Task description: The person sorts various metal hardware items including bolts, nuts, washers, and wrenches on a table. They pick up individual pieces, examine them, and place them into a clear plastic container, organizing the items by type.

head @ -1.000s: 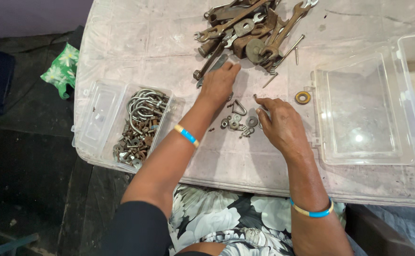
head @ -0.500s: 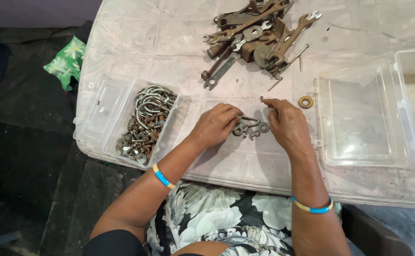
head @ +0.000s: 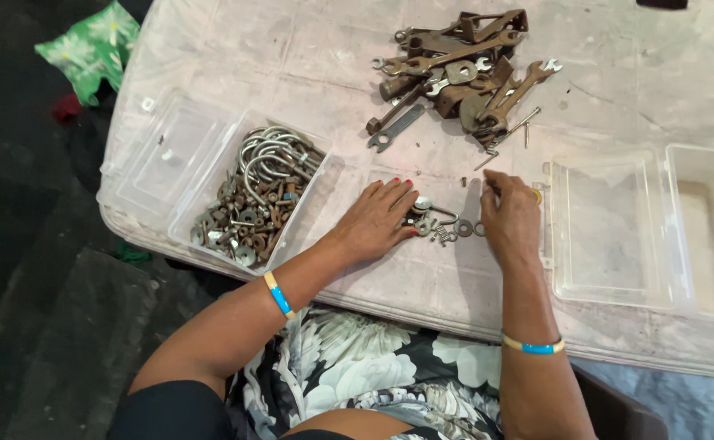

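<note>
Small grey washers and hooks (head: pixel 442 226) lie between flat, open left hand (head: pixel 377 218) and right hand (head: pixel 510 218), grip unclear; clear plastic box (head: pixel 618 236) beside.

I see table (head: pixel 618 65) layout: pile of wrenches (head: pixel 463 77) at far centre; small hardware (head: pixel 442 226) near front edge, between left hand (head: pixel 377 218) and right hand (head: pixel 510 218). Box of U-bolts (head: pixel 255 200) lies left of hands, its lid (head: pixel 165 159) further left; open box (head: pixel 646 228) right.
</note>
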